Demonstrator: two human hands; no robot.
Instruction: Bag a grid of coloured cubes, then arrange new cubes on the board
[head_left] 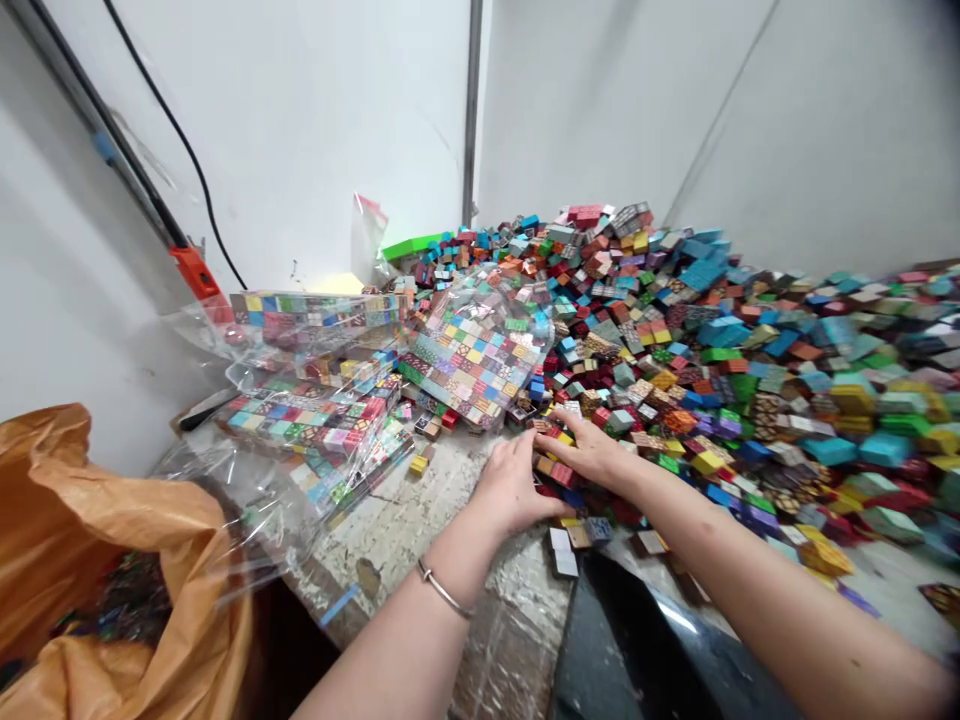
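Note:
A big heap of small multicoloured cubes [697,330] covers the worn tabletop [420,510] from the middle to the far right. My left hand [514,490], a thin bracelet on its wrist, lies flat at the heap's near edge with its fingers against a small flat block of joined cubes [559,470]. My right hand [589,445] rests palm down on top of those same cubes, fingers spread and pointing left. Neither hand is closed around anything that I can see.
Clear plastic bags packed with flat sheets of cubes [472,350] lie stacked at the left [315,410]. An orange plastic bag [97,560] gapes at the lower left. A dark glossy object [637,640] sits at the near edge. White walls close in behind.

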